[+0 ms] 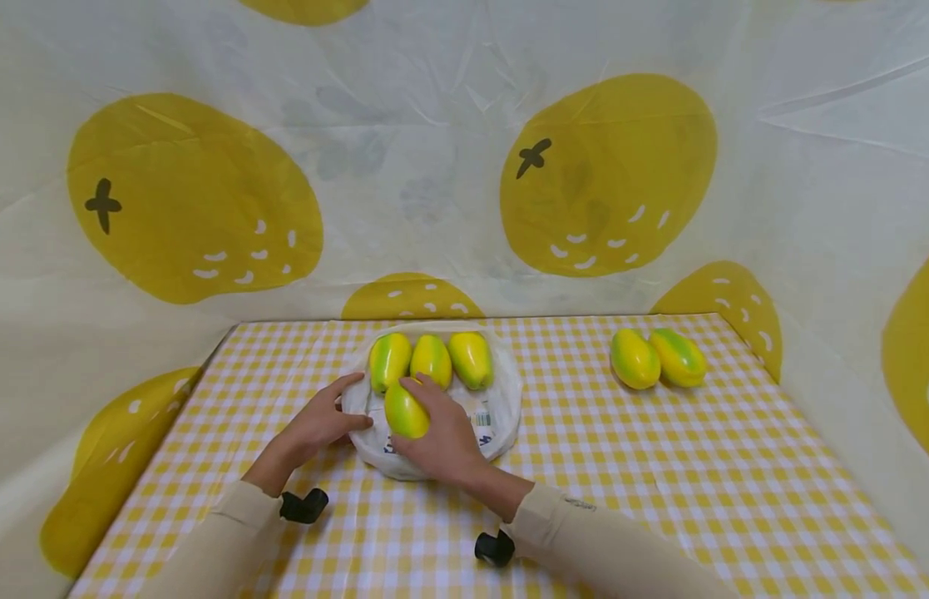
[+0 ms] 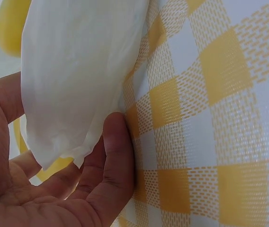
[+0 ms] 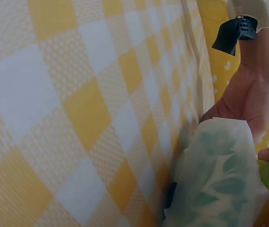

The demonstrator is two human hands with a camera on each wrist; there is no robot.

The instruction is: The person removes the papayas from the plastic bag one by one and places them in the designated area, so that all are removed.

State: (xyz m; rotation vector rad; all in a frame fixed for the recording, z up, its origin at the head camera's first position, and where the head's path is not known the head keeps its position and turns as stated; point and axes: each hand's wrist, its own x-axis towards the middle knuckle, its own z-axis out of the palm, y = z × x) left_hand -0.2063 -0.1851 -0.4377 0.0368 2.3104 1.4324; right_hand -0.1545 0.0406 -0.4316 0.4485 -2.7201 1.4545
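Observation:
A white plastic bag [image 1: 511, 374] with its rim spread lies on the checked table. Three yellow-green mangoes stand in a row at its far side: left [image 1: 389, 362], middle [image 1: 432, 356] and right [image 1: 472, 359]. My right hand [image 1: 451, 437] grips another mango [image 1: 404, 411] above the near part of the bag, in front of that row. On the bag's left side, my left hand [image 1: 322, 424] holds the rim. In the left wrist view the bag's wall [image 2: 77, 75] hangs between the thumb and the curled fingers [image 2: 115, 156].
Two more mangoes, one [image 1: 634, 358] beside the other [image 1: 679, 358], lie touching at the table's far right. The yellow-and-white checked tablecloth [image 1: 621, 474] covers the table. Behind it hangs a pale curtain [image 1: 419, 166] printed with large yellow fruit.

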